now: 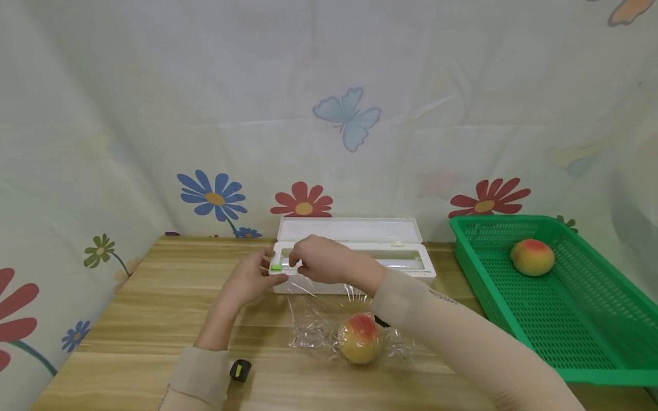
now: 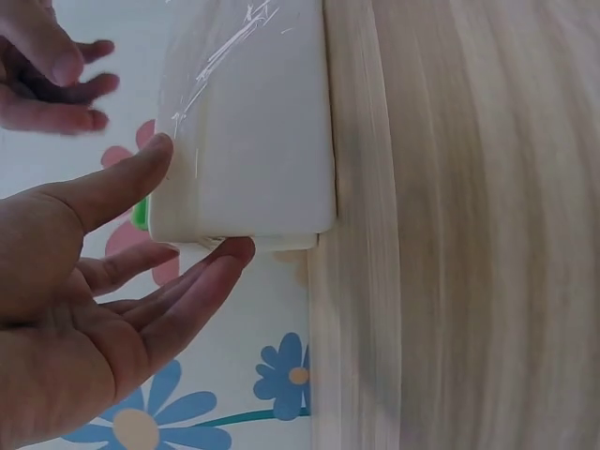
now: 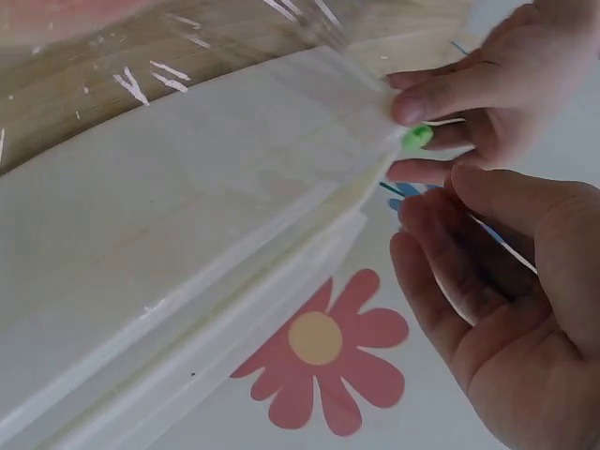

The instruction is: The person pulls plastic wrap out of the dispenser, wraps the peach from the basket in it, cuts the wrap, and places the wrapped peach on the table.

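Observation:
A white cling film dispenser stands at the back of the table with its lid raised. My left hand grips its left end, thumb on the front edge and fingers against the end wall, beside a green slider. Loosely bent and holding nothing visible, my right hand hovers above the dispenser near that slider. Clear cling film stretches from the dispenser's front down onto the table. Wrapped in the film is a red and yellow peach, in front of the dispenser.
At the right, a green plastic basket contains another peach. A small black object with a yellow-green mark is beside my left sleeve. Behind the wooden table hangs a flower-printed cloth.

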The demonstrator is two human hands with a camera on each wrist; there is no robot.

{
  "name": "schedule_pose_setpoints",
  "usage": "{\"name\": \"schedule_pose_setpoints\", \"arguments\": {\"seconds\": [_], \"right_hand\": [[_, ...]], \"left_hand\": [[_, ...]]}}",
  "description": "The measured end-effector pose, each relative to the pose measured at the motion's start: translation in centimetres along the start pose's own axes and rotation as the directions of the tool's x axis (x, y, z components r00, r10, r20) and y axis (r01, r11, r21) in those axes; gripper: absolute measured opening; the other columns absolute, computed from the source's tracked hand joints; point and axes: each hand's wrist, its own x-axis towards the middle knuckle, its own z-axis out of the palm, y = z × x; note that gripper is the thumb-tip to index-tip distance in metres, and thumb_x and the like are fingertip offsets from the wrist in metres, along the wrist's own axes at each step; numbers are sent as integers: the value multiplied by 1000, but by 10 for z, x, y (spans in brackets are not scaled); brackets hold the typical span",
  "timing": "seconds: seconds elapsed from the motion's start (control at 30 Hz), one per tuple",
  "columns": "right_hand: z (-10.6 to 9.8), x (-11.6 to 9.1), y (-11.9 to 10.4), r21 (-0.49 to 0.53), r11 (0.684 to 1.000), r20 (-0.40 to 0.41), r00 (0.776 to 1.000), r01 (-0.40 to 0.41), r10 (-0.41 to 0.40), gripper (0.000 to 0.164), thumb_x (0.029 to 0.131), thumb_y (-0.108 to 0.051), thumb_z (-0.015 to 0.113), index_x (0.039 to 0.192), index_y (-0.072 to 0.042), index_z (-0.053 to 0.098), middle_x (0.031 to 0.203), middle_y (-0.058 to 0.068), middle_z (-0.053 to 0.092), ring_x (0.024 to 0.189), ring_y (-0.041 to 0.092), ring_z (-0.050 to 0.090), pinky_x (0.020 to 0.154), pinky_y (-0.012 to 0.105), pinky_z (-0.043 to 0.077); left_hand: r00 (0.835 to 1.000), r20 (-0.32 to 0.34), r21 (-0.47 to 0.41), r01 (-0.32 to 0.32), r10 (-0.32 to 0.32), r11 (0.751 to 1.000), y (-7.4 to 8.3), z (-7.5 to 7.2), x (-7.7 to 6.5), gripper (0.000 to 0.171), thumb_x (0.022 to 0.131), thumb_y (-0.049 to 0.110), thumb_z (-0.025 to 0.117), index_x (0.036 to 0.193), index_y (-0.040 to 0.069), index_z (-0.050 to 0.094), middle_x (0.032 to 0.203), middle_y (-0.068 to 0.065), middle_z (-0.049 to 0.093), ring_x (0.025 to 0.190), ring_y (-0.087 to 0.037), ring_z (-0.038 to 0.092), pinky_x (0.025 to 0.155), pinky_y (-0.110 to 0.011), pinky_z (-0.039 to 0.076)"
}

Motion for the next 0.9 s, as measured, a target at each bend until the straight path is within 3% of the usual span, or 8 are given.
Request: {"name": "schedule_pose_setpoints", "arguments": {"seconds": [0.2, 0.37, 0.5, 0.7, 0.8, 0.9], "right_hand": [[10, 14, -3, -28, 999, 82, 996, 29, -26, 34, 90, -1, 63, 124, -6, 64, 120, 6, 64, 112, 17, 58, 97, 28, 43], [17, 18, -6, -53, 997, 98, 994, 58, -52, 34, 92, 0, 59, 125, -8, 63, 126, 4, 61, 116, 16, 56, 97, 26, 42], [20, 23, -8, -89, 994, 65, 996, 68, -63, 27, 92, -3, 60, 116, -10, 69, 114, 2, 65, 107, 16, 60, 94, 27, 44], [22, 31, -11, -80, 997, 27, 1000, -11, 13, 14, 89, -15, 69, 102, -13, 75, 94, -3, 70, 88, 13, 61, 81, 27, 49], [22, 35, -12, -70, 996, 19, 999, -48, 50, 8, 88, -10, 69, 91, -14, 75, 83, -4, 67, 77, 11, 57, 72, 24, 48], [21, 39, -12, -74, 994, 6, 997, -80, 80, 16, 86, -2, 67, 79, -16, 72, 72, -7, 62, 69, 10, 54, 65, 23, 46]], "left_hand": [[1000, 9, -19, -7, 7, 1000, -4, 0, 4, 54, 78, 25, 81, 120, 6, 53, 103, -12, 64, 92, -26, 62, 72, -36, 54], [1000, 2, -28, -15, 16, 1000, -6, -1, 4, 53, 77, 25, 82, 118, 6, 55, 104, -11, 64, 94, -26, 62, 74, -37, 54], [1000, -19, -44, -21, 20, 999, -7, -4, 2, 54, 76, 25, 83, 118, 4, 55, 101, -10, 65, 92, -26, 63, 74, -38, 54], [999, -37, -54, -28, 26, 998, -8, -4, 2, 54, 74, 29, 85, 114, 6, 57, 101, -9, 65, 92, -25, 63, 72, -36, 54], [999, -42, -57, -23, 21, 998, -9, -3, 2, 52, 73, 30, 85, 112, 9, 59, 103, -11, 65, 92, -25, 62, 70, -35, 53], [999, -40, -58, -20, 18, 998, -11, -1, 2, 50, 74, 29, 85, 113, 10, 60, 107, -12, 64, 93, -25, 61, 70, -35, 53]]}}
